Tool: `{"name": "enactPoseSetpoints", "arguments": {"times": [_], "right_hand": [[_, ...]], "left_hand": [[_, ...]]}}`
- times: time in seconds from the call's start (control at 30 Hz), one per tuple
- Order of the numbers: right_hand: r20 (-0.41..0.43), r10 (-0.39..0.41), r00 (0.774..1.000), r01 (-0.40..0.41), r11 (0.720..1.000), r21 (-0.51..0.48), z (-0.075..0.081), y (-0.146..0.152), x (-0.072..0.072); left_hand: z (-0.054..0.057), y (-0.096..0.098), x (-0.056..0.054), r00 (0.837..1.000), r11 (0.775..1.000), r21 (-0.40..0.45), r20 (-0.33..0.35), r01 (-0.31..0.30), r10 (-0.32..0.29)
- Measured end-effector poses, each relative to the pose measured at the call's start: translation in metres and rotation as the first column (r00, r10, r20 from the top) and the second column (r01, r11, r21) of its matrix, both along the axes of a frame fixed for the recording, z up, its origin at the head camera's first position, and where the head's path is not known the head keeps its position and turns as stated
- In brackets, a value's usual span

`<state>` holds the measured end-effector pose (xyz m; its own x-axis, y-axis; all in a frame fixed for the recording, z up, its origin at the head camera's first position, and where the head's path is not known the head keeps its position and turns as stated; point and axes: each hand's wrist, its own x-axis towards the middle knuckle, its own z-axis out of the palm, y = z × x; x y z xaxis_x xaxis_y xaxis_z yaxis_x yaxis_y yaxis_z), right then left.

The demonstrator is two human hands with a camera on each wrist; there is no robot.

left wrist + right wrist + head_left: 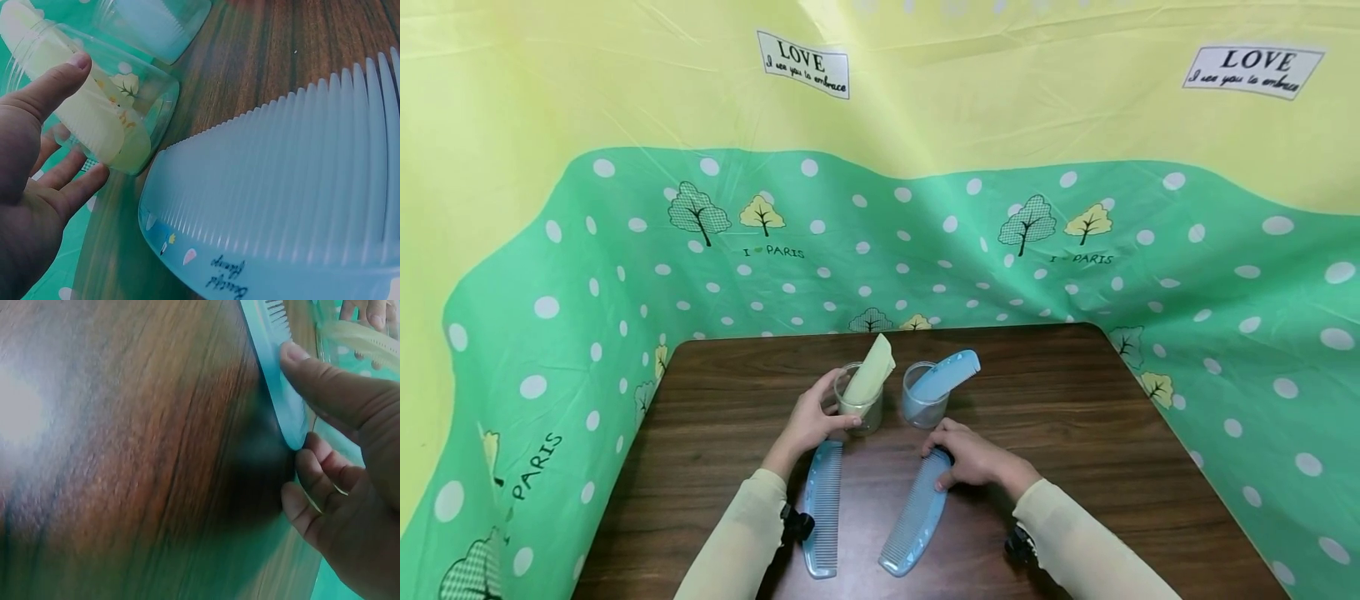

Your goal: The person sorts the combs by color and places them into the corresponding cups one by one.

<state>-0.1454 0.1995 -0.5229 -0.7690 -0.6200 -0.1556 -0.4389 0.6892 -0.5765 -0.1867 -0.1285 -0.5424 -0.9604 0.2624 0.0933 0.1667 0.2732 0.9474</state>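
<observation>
My left hand (pixel 810 421) curves round a clear plastic cup (pixel 869 419), thumb across its near side. A pale yellow comb (pixel 870 372) leans inside that cup. With thumb and fingers, my right hand (pixel 972 454) pinches the far end of a light blue comb (pixel 917 517) lying slanted on the table. In the right wrist view, the thumb lies on this comb (pixel 275 375) and the fingers bend at its tip. Another light blue comb (pixel 824 508) lies beneath the left wrist, its printed spine showing in the left wrist view.
A second clear cup (pixel 917 410) stands right of the first, with a blue comb (pixel 947 375) leaning out to the right. The brown wood-grain table (pixel 1075 417) meets a green and yellow patterned cloth (pixel 880 250) at its back and sides.
</observation>
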Motion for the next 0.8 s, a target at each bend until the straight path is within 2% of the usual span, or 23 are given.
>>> {"name": "enactPoseSetpoints", "arguments": {"times": [0.23,0.43,0.63,0.8], "right_hand": [[0.03,0.047,0.998,-0.047,0.999,0.023,0.0027,0.0037,-0.001],[0.015,0.03,0.999,-0.03,0.998,0.052,0.0008,0.0005,-0.0029],[0.002,0.031,1.0,-0.031,0.999,0.033,-0.0011,0.0007,-0.0057],[0.029,0.022,0.999,-0.021,1.0,-0.012,-0.003,0.0026,-0.009]], "left_hand": [[0.0003,0.0002,0.0004,1.0,1.0,0.005,-0.004,0.003,-0.003],[0.0009,-0.0004,0.0004,1.0,1.0,0.004,0.003,0.003,-0.003],[0.0009,-0.0013,-0.001,1.0,1.0,0.01,0.007,0.008,-0.008],[0.0001,-0.0017,-0.001,1.0,1.0,0.018,0.004,0.008,-0.008]]}}
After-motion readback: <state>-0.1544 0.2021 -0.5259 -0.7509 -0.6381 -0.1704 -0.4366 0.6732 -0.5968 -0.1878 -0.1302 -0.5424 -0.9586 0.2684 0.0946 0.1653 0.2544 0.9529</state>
